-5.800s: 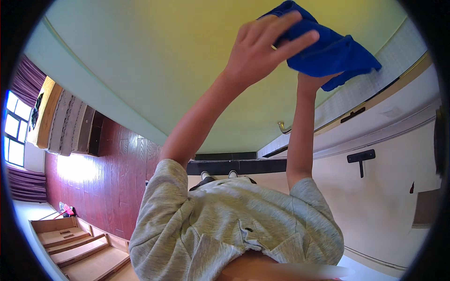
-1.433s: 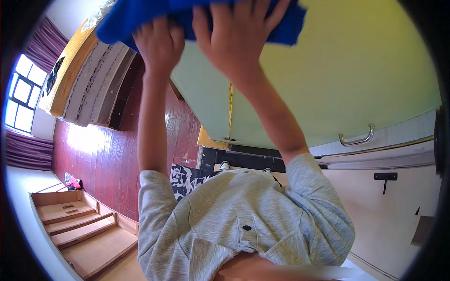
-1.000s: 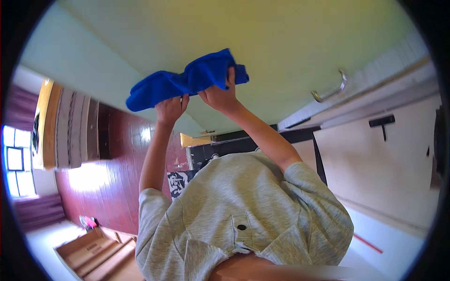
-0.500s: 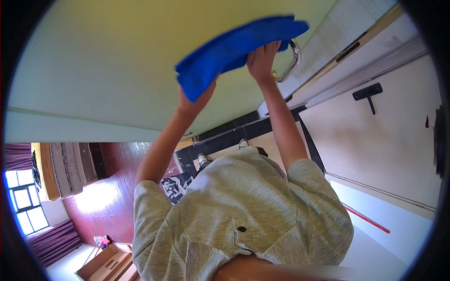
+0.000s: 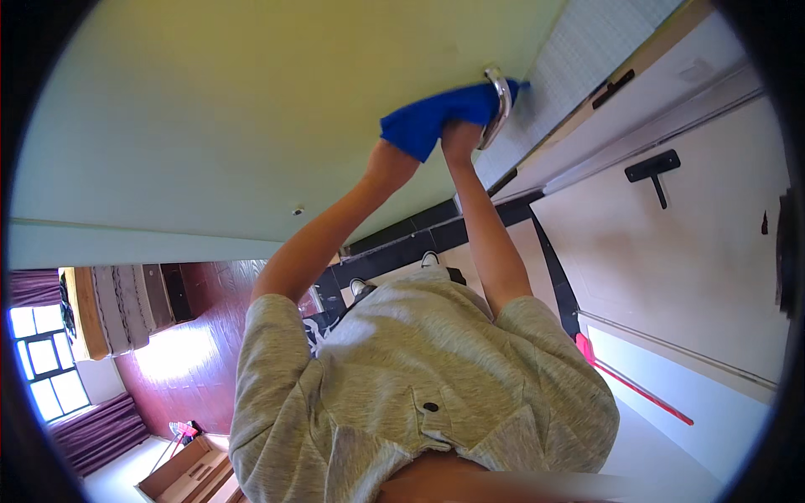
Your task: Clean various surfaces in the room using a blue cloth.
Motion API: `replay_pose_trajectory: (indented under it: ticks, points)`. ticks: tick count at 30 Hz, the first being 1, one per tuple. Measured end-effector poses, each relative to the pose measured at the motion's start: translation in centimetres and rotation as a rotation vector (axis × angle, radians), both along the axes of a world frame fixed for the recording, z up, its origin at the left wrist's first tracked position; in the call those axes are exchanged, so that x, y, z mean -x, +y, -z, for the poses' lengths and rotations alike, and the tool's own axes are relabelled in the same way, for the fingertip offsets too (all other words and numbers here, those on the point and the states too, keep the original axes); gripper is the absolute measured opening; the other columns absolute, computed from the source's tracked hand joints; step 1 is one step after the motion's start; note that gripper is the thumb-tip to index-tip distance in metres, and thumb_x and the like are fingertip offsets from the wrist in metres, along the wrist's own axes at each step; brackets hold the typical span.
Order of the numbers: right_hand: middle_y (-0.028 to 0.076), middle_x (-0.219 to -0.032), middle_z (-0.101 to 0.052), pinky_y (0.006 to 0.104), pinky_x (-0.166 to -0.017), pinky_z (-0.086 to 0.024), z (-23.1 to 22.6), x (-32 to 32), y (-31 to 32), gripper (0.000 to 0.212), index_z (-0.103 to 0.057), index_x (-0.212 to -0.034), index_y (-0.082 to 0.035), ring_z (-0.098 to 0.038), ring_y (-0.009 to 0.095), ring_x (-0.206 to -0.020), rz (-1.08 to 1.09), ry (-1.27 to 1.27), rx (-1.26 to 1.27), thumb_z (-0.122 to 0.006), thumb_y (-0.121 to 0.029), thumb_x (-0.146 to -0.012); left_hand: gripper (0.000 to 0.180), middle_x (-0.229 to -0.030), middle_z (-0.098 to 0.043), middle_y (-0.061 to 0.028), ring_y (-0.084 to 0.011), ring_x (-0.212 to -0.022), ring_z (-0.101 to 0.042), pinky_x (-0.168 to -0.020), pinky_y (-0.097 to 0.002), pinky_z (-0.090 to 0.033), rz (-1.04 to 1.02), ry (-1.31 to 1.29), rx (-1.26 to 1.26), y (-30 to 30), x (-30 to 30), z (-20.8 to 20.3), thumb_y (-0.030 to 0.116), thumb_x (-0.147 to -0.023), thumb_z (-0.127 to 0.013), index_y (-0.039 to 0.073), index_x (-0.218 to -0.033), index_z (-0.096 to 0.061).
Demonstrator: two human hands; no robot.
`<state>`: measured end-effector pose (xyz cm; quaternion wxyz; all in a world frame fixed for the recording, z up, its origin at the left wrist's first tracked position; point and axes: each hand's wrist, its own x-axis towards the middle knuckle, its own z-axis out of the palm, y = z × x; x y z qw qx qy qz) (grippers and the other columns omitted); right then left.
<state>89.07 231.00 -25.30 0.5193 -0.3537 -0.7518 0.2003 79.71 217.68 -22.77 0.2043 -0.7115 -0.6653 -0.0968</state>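
A blue cloth (image 5: 438, 116) lies bunched against a pale yellow-green door (image 5: 251, 109). Its right end passes through a curved, shiny metal door handle (image 5: 501, 113), and a blue tip shows on the far side. My left hand (image 5: 392, 162) holds the cloth's left end, the fingers covered by the fabric. Close beside the handle, my right hand (image 5: 460, 138) grips the cloth's right part; its fingertips are hidden in the folds.
A small round knob-like fitting (image 5: 298, 210) sits low on the door. To the right stands a white door with a black handle (image 5: 652, 166). A red-handled tool (image 5: 641, 390) leans at the lower right. A bed (image 5: 117, 306) and an open wooden box (image 5: 189, 469) are at left.
Both hands have drawn closer together, the left moving right. The cloth, spread wide above the hands before, is now bunched, with its right end through the handle.
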Motion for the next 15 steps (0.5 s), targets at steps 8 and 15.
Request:
replay_pose_trajectory:
  ticks: [8,15]
  points:
    - [0.018,-0.121,-0.056,0.0447,-0.099,-0.035,-0.1,2.0,-3.9,0.035,-0.055,-0.116,0.001,-0.049,0.036,-0.115,-0.092,0.036,-0.005,-0.057,-0.018,-0.086,0.036,-0.113,-0.063,-0.0095,-0.0195,-0.113,-0.054,-0.097,-0.0356,-0.041,0.051,0.239,-0.037,-4.4,3.1,-0.7,0.019,-0.078,-0.052,0.007,-0.11,-0.064]
    - [0.03,-0.146,-0.019,0.0499,-0.112,-0.005,-16.2,6.7,-6.8,0.065,-0.024,-0.139,0.005,-0.016,0.044,-0.135,-0.105,0.303,-0.273,-0.036,-0.043,-0.096,0.038,-0.113,-0.062,-0.0058,-0.0217,-0.109,-0.056,-0.096,-0.0357,-0.041,0.001,0.165,-0.352,-11.0,6.0,-16.2,0.017,-0.072,-0.056,0.008,-0.108,-0.064]
